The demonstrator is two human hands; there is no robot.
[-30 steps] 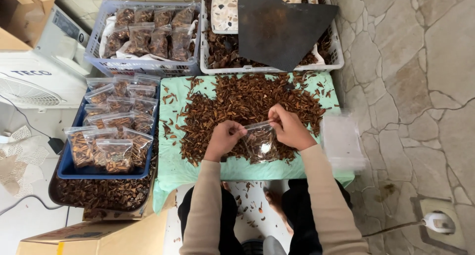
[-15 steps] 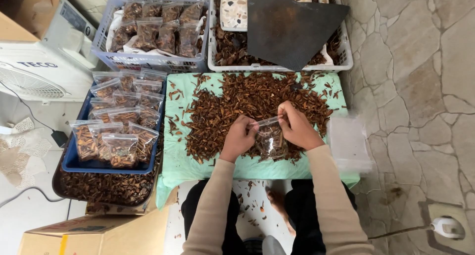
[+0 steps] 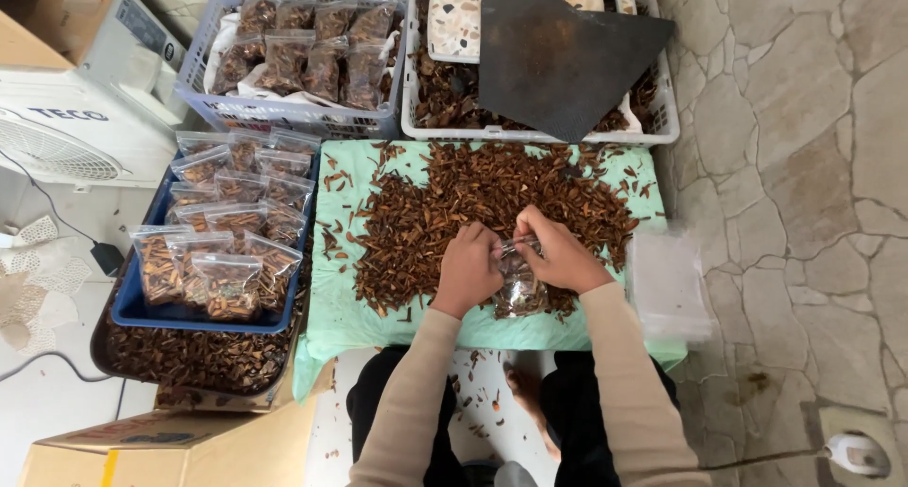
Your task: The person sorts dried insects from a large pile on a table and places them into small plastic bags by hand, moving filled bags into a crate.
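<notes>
A small clear plastic bag (image 3: 521, 288) partly filled with brown dried pieces hangs between my two hands. My left hand (image 3: 468, 269) pinches the bag's top at its left side. My right hand (image 3: 560, 252) pinches the top at its right side. Both hands hover over a big heap of the same brown dried pieces (image 3: 492, 208) spread on a mint-green cloth (image 3: 345, 317) that covers a low table. My beige sleeves reach up from the bottom of the view.
A blue tray (image 3: 189, 315) of several filled bags sits to the left over a dark tray of loose pieces (image 3: 189, 359). Two white baskets (image 3: 293, 118) stand behind. A stack of empty clear bags (image 3: 670, 284) lies right; a cardboard box (image 3: 180, 449) sits lower left.
The view has shifted slightly. My hands have drawn closer together at the top of the bag and sit a little lower over the heap.
</notes>
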